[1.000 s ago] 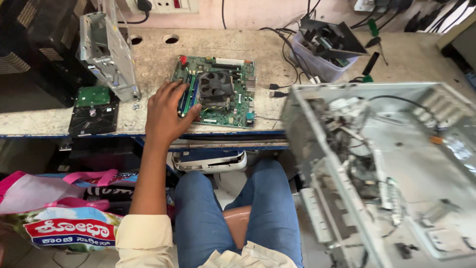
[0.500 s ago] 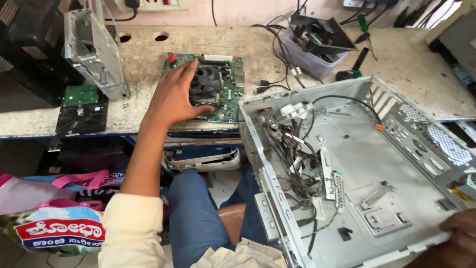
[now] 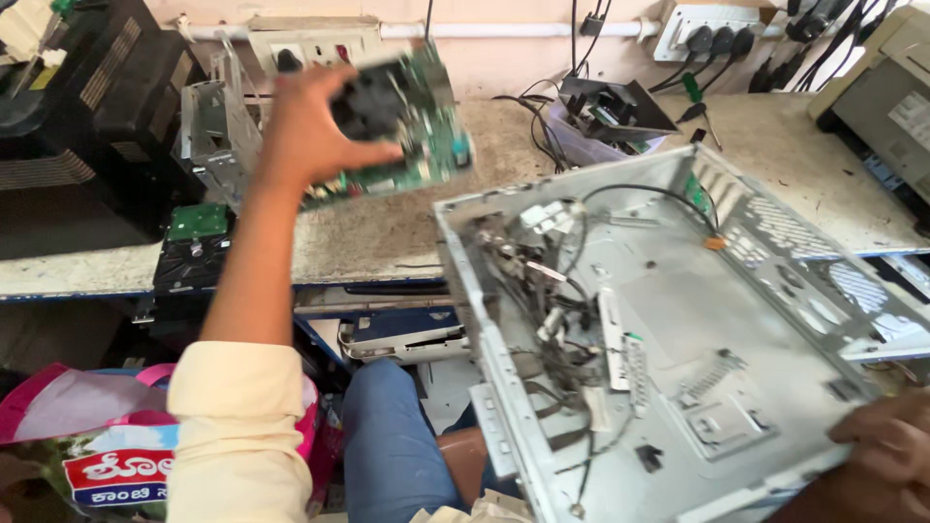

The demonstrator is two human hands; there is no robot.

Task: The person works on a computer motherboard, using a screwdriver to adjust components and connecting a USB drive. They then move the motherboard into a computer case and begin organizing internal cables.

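Note:
My left hand (image 3: 310,131) grips a green motherboard (image 3: 421,145) with a black fan on it, raised and tilted above the worn workbench (image 3: 387,237). My right hand (image 3: 886,455) holds the near right corner of an open grey metal computer case (image 3: 697,320), which rests tilted over my lap. Loose cables and connectors (image 3: 542,291) lie bundled along the case's left inner side. The motherboard hangs just left of and above the case's far left corner.
A hard drive (image 3: 194,252) and a metal drive cage (image 3: 218,126) sit on the bench at the left, beside black equipment (image 3: 87,107). A plastic tub with black parts (image 3: 601,121) stands behind the case. Power strips (image 3: 707,34) line the wall. A colourful bag (image 3: 87,455) lies lower left.
My left hand has lifted the motherboard off the bench and tilted it up. The case has come closer and my right hand now shows at its near corner.

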